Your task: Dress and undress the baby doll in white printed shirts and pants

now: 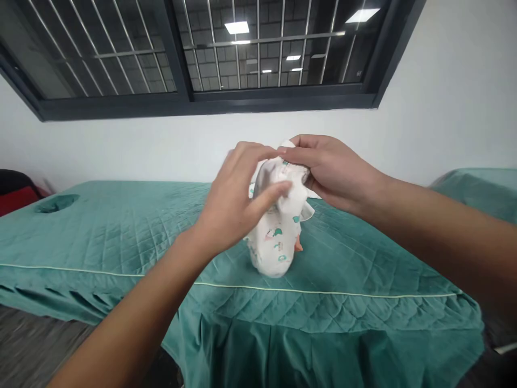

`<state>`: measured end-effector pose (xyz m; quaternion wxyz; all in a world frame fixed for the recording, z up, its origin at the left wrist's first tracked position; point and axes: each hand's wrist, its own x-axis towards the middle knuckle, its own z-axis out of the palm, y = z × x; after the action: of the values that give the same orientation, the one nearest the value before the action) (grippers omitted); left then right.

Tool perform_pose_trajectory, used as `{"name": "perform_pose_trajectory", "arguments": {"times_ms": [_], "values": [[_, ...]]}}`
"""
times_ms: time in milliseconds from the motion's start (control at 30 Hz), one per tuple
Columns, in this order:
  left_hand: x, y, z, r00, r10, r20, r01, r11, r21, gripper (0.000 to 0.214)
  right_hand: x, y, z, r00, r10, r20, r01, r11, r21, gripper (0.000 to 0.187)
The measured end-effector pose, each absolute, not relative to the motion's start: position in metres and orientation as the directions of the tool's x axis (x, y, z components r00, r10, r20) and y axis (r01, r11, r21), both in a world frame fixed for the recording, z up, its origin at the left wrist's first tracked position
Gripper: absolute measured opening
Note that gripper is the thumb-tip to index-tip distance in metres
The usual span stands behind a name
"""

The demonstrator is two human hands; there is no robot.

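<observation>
A white diaper (pixel 275 245) with small green and pink prints is held up over the middle of the green-covered bed. My left hand (pixel 238 196) has its thumb across the diaper's front and its fingers at the upper edge. At the top right, my right hand (pixel 333 167) pinches the diaper's edge between thumb and fingers. The two hands' fingertips nearly meet at the top. Behind the diaper, a small orange piece (pixel 299 244) shows on its right side; what it belongs to is hidden. A white flap (pixel 307 211) juts out beside it.
The bed (pixel 133 231) has a quilted green cover with a pale piping line and a face hole (pixel 57 203) at the left. Behind it rise a white wall and a barred window (pixel 258 48). Something red and black (pixel 18 194) stands at the far left.
</observation>
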<state>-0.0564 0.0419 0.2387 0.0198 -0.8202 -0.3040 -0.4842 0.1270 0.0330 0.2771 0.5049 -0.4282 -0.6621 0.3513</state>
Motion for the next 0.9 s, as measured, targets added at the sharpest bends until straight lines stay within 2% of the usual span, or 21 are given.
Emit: {"name": "perform_pose_trajectory", "arguments": {"times_ms": [167,233,300,433,500,567,633,767,833,900], "values": [[-0.051,0.045,0.238,0.422,0.409,0.809,0.460,-0.866,0.198,0.026,0.118,0.026,0.272,-0.066,0.901,0.429,0.175,0.434,-0.884,0.010],[-0.050,0.050,0.236,0.436,0.373,0.819,0.446,-0.880,0.164,0.023,0.118,0.020,0.270,-0.057,0.889,0.455,0.217,0.456,-0.863,0.018],[-0.049,0.053,0.233,0.436,0.353,0.828,0.439,-0.886,0.147,0.016,0.121,0.014,0.270,-0.085,0.886,0.456,0.289,0.460,-0.840,0.018],[-0.051,0.055,0.231,0.417,0.351,0.838,0.392,-0.902,0.182,0.010,0.131,0.006,0.272,-0.161,0.889,0.429,0.367,0.457,-0.810,0.018],[-0.053,0.055,0.232,0.366,0.371,0.853,0.336,-0.908,0.251,0.007,0.139,0.005,0.273,-0.204,0.889,0.410,0.385,0.458,-0.801,0.023],[-0.054,0.057,0.234,0.270,0.426,0.863,0.233,-0.899,0.371,0.008,0.147,0.007,0.273,-0.222,0.892,0.395,0.450,0.453,-0.770,0.024],[-0.055,0.059,0.235,0.195,0.512,0.837,0.080,-0.859,0.507,0.014,0.155,0.010,0.272,-0.209,0.892,0.402,0.564,0.445,-0.695,0.020],[-0.057,0.064,0.230,0.204,0.685,0.699,-0.176,-0.677,0.715,0.023,0.167,0.015,0.263,-0.200,0.829,0.522,0.705,0.492,-0.511,0.024],[-0.058,0.065,0.226,0.218,0.752,0.622,-0.240,-0.576,0.781,0.023,0.171,0.014,0.257,-0.208,0.802,0.560,0.669,0.535,-0.516,0.028],[-0.060,0.067,0.222,0.240,0.796,0.555,-0.290,-0.487,0.824,0.020,0.173,0.012,0.253,-0.198,0.812,0.549,0.587,0.547,-0.596,0.031]]}}
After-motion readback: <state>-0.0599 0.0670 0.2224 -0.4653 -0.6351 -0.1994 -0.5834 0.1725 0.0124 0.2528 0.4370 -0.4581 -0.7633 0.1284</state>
